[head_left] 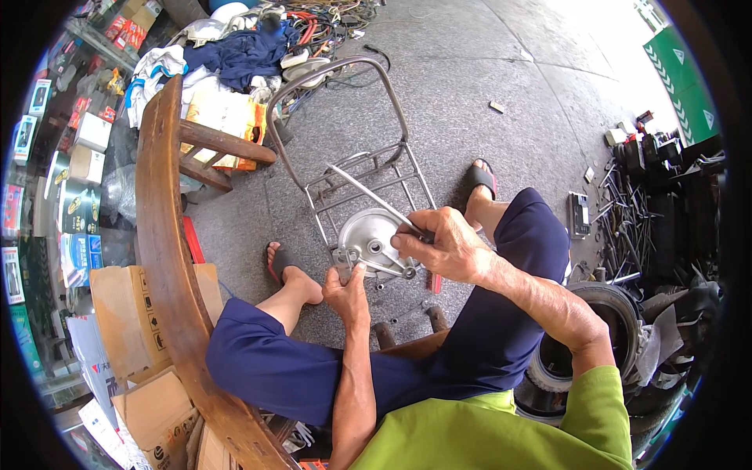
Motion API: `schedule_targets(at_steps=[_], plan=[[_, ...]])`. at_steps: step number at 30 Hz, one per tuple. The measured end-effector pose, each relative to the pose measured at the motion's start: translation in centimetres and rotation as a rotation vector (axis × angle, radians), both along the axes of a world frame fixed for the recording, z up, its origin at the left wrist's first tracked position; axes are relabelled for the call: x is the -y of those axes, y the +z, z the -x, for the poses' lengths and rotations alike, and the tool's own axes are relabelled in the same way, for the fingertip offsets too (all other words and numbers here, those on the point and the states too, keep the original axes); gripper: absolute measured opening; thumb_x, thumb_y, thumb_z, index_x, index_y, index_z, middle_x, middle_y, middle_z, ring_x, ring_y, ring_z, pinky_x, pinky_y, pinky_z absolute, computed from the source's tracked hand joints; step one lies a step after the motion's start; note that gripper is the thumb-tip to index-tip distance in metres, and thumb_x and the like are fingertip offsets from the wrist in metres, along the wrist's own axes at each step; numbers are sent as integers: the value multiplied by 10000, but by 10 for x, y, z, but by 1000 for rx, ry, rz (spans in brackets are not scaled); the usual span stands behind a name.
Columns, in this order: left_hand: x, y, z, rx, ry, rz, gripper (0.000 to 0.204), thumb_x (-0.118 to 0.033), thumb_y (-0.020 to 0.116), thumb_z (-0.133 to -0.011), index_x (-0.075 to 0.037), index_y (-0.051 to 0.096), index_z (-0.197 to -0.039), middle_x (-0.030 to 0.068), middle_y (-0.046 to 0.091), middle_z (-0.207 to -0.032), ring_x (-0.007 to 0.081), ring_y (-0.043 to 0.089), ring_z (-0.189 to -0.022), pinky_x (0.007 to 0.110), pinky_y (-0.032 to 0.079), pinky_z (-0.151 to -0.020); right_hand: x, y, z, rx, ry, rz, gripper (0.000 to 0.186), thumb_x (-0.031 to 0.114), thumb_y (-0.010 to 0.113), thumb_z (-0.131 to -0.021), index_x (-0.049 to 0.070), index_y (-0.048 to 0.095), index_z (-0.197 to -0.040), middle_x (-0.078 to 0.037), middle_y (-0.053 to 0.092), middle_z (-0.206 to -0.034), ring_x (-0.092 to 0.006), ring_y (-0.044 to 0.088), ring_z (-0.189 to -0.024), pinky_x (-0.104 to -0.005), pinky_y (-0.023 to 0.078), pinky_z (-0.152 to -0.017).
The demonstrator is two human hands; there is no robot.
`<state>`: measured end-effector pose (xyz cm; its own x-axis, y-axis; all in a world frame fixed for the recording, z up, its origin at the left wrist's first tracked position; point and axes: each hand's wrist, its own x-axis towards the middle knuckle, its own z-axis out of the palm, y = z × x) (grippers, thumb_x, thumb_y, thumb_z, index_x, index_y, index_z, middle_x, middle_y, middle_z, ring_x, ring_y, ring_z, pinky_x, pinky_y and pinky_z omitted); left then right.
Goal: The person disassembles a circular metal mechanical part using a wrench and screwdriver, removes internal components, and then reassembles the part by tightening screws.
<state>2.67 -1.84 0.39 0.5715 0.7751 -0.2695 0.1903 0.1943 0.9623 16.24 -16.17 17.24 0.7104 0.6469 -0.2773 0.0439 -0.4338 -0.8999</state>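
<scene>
A round silver metal part (362, 229), which looks like a drum-brake plate with a hub hole and a lever arm, rests on a bare metal chair frame (317, 192) between my knees. My left hand (345, 296) pinches the near left edge of this plate, thumb on top. Slanting over the plate is a long, slim silver bar (364, 190), its far end pointing up and left. My right hand (446, 244) is closed round the bar's near, dark end, above the plate's right side. The palm hides part of that end, so I cannot tell the tool's exact kind.
A curved wooden bench (160, 227) runs along my left, with cardboard boxes (129, 313) and a stocked glass cabinet (74, 204) beyond. Clothes (243, 55) and cables lie far left. A tire (599, 313) and scattered metal tools (623, 211) lie right. Small parts dot the floor.
</scene>
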Motion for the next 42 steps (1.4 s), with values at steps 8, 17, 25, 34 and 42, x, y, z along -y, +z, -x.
schedule_targets(at_steps=[8,17,25,34,42], plan=[[-8,-2,6,125,32,609,126,-34,698,-851,-109,598,-867,-58,450,-578,47,359,-451,233,310,-474,-3,2,0,-1,9,4,267,218,653,-890,-40,647,-823,-113,591,-589,-156,589,-534,-363,462,-529],[-3,2,5,263,46,707,83,-39,682,-870,-92,623,-848,-64,418,-524,41,348,-428,228,324,-468,0,-5,0,58,37,13,277,225,653,-885,-40,635,-806,-136,599,-595,-204,616,-540,-375,474,-546],[-2,6,5,234,44,709,44,-95,662,-903,-88,619,-898,-56,410,-553,63,371,-450,247,337,-486,2,-3,-1,45,26,26,286,232,658,-884,-39,633,-797,-138,606,-605,-219,632,-551,-377,481,-551],[-7,0,3,198,129,608,165,-108,685,-887,-88,550,-795,-58,399,-560,53,340,-454,243,317,-468,1,-5,-1,58,62,43,291,233,660,-879,-43,622,-795,-144,606,-621,-237,635,-570,-389,480,-560],[-7,-3,0,152,106,444,153,-102,679,-882,-71,561,-791,-50,435,-599,38,327,-468,229,261,-437,1,-6,0,83,78,45,285,233,658,-874,-41,628,-800,-150,610,-627,-258,635,-574,-397,481,-573]])
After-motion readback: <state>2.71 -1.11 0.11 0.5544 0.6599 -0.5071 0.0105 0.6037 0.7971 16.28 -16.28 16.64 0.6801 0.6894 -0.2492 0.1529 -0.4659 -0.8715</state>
